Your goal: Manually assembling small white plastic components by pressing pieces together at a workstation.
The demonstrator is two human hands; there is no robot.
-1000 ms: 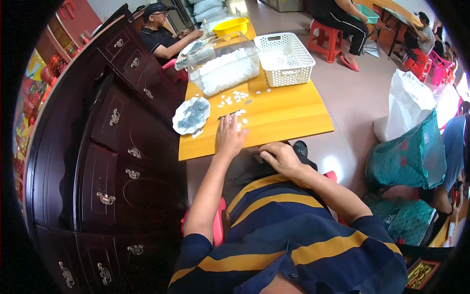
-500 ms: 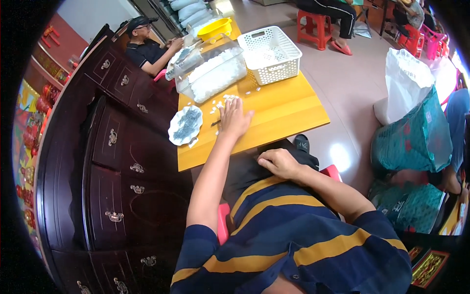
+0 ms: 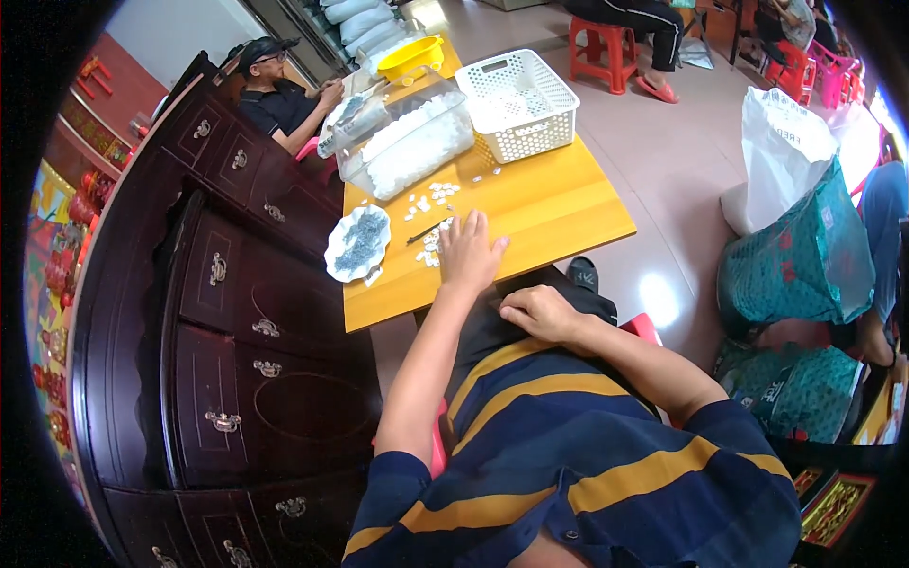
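Note:
My left hand [image 3: 471,251] lies on the yellow wooden table [image 3: 559,204] near its front edge, fingers stretched out. Beside its fingertips is a loose group of small white pieces [image 3: 431,248], partly covered by the hand. A thin dark stick-like tool [image 3: 423,233] lies just left of them. Further left, a white scalloped dish [image 3: 332,257] holds many tiny grey bits [image 3: 360,241]. More white pieces [image 3: 440,192] are scattered beyond the hand. My right hand [image 3: 542,312] rests on my lap, fingers curled in, with no object showing; its fingertips are hidden.
Behind the pieces stand a clear bin [image 3: 355,170] heaped with white pieces, a white perforated basket [image 3: 530,137] and a yellow basin [image 3: 412,59]. Dark drawers [image 3: 227,284] flank the left. A person [image 3: 275,95] sits at the far left. Green bags [image 3: 795,256] stand on the right.
My left hand has slid right and toward me. White pieces and the tool's tip, which it covered, now show, with several pieces gathered nearer me. The right hand stays put.

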